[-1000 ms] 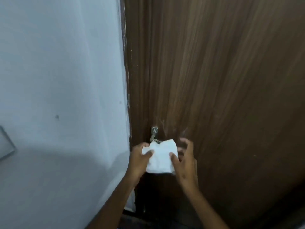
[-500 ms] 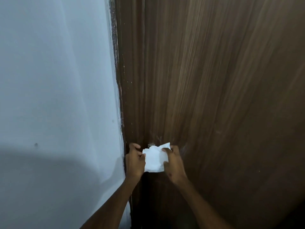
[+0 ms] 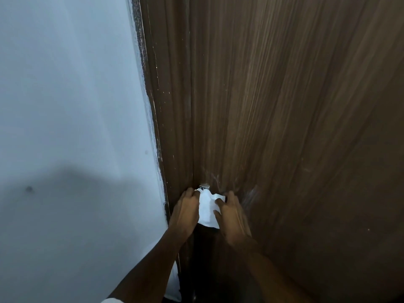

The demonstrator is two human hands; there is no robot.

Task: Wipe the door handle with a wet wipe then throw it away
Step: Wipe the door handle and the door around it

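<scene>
A white wet wipe (image 3: 207,209) is pressed over the metal door handle (image 3: 205,187), of which only the top tip shows above the wipe. My left hand (image 3: 184,212) grips the wipe's left edge. My right hand (image 3: 231,214) holds its right side, with the thumb across the front. The handle sits on a dark brown wooden door (image 3: 284,127), close to its left edge.
A pale blue-white wall (image 3: 70,127) fills the left half of the view and meets the brown door frame (image 3: 153,106). Below the hands the door area is dark and in shadow.
Both hands have carried the wipe up against the door and over the handle, which was exposed a second ago. The fingers of my right hand have closed on the wipe.
</scene>
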